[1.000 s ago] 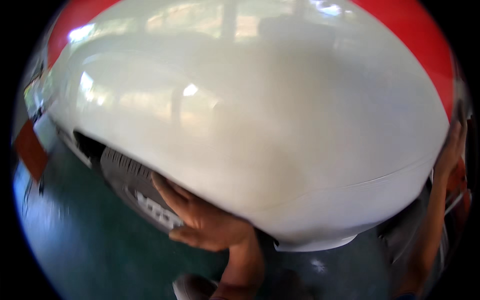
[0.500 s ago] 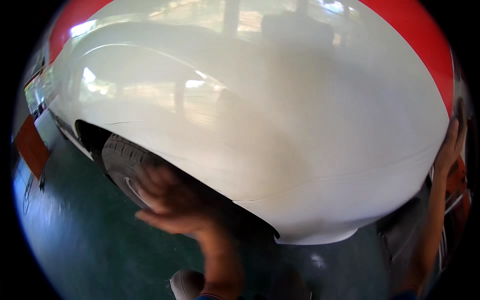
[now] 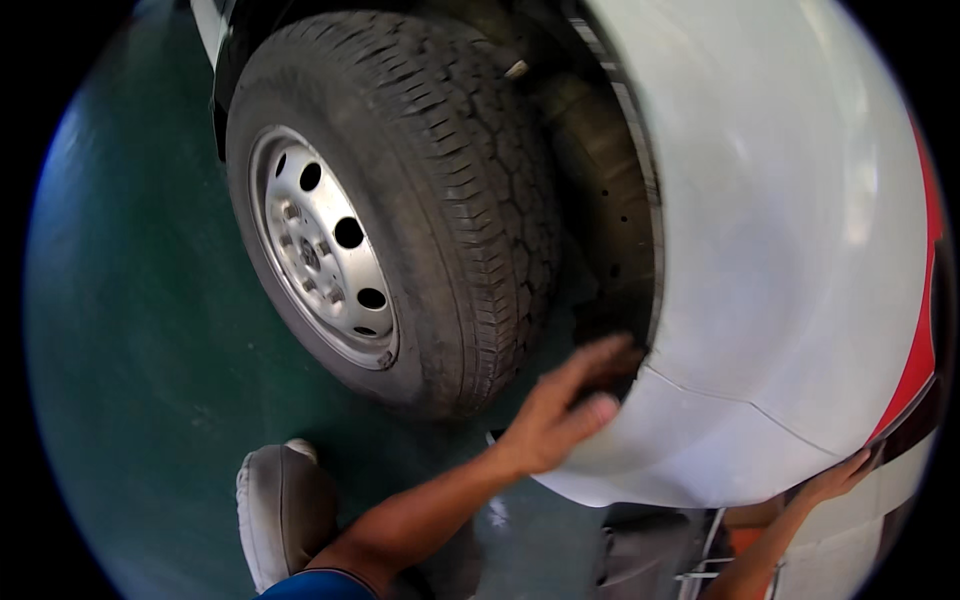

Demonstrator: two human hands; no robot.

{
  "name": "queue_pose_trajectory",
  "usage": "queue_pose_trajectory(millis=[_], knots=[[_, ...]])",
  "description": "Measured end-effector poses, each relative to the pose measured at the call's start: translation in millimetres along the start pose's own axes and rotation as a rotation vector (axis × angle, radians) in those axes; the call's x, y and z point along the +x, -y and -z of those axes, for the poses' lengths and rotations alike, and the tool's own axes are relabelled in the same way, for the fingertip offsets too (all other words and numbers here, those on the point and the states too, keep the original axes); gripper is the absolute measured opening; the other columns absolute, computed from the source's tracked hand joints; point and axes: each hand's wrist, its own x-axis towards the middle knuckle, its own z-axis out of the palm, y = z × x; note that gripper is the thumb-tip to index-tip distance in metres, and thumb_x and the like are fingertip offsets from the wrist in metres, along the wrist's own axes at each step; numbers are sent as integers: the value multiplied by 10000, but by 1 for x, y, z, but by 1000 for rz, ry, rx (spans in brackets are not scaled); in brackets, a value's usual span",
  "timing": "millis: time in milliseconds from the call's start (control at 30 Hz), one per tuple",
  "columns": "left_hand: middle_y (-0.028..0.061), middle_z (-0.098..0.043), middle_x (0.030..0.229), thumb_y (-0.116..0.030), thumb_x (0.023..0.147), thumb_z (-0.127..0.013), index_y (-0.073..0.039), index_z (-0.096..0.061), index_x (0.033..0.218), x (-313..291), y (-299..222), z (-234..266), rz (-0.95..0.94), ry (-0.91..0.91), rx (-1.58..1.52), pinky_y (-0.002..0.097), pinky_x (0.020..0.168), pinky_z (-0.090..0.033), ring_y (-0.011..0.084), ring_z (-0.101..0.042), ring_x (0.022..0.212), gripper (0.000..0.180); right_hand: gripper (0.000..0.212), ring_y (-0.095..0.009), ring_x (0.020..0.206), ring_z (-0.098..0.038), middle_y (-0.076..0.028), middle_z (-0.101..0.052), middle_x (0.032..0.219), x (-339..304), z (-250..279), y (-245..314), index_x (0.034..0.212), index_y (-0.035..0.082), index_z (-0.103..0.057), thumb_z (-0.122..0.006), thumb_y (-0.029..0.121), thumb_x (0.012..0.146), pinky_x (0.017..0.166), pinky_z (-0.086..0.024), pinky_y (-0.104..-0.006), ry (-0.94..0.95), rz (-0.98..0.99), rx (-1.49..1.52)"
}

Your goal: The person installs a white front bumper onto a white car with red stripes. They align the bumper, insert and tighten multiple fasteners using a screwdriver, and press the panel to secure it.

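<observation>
A white vehicle's front corner fills the right side, its fender (image 3: 740, 230) meeting the bumper (image 3: 690, 430) at a thin seam. My left hand (image 3: 550, 415) reaches to the lower end of the wheel arch, at the panel's edge. Its fingers stretch toward the arch opening, slightly blurred, with the thumb held apart; whether they touch the edge I cannot tell. Over at the lower right, my right hand (image 3: 835, 480) lies with straight fingers against the bumper's far side. To the left of the fender stands a black tyre (image 3: 450, 200) on a silver steel wheel rim (image 3: 325, 250).
Inside the wheel arch a dusty liner (image 3: 600, 190) shows behind the tyre. A red band (image 3: 915, 380) runs along the body's right side. Below lie the green floor (image 3: 150, 330), my shoe or trouser leg (image 3: 285, 515) and a metal frame (image 3: 700, 560).
The view has swung toward the wheel, now large and unobstructed. My left hand has left the front of the wheel for the arch's lower edge. My right hand stays at the vehicle's right side.
</observation>
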Motion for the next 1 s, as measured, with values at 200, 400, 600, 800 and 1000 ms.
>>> queue_pose_trajectory(millis=[200,400,600,800,1000], knots=[[245,-472,1381,-417,876,-677,51,-269,1477,15,-19,-20,-3,65,119,385,1087,-343,317,-463,1305,865,566,-335,1295,-483,-199,-465,1446,5,-22,-4,1384,-27,-489,-398,394,1018,1062,-396,-414,35,18,-53],[229,-589,1240,-293,855,-743,46,-332,1425,44,-32,-63,132,100,-33,387,956,-486,294,-615,1116,779,381,-301,1145,-575,-165,-593,1258,43,42,-77,1260,-31,-566,-475,230,998,988,-463,-402,23,288,-391],[54,-677,939,-68,768,-792,24,-659,1031,47,-50,-49,-66,-252,40,284,758,-503,138,-619,816,309,449,-269,1377,-400,-173,-444,1476,12,-18,6,1418,-27,-430,-459,163,1012,1148,-273,-363,12,48,107],[99,-610,1146,-390,774,-809,51,-546,1214,48,-14,-47,-93,-261,182,340,918,-439,202,-576,1030,676,416,-313,1329,-448,-199,-487,1413,1,13,-8,1344,-49,-499,-512,142,975,1107,-311,-367,2,124,82],[154,-561,1270,-467,827,-745,58,-434,1346,55,-13,-30,-151,-191,276,399,978,-447,261,-560,1148,802,235,-193,466,-503,-14,-587,638,-83,18,68,742,64,-655,-738,269,823,423,-368,-321,244,623,610]])
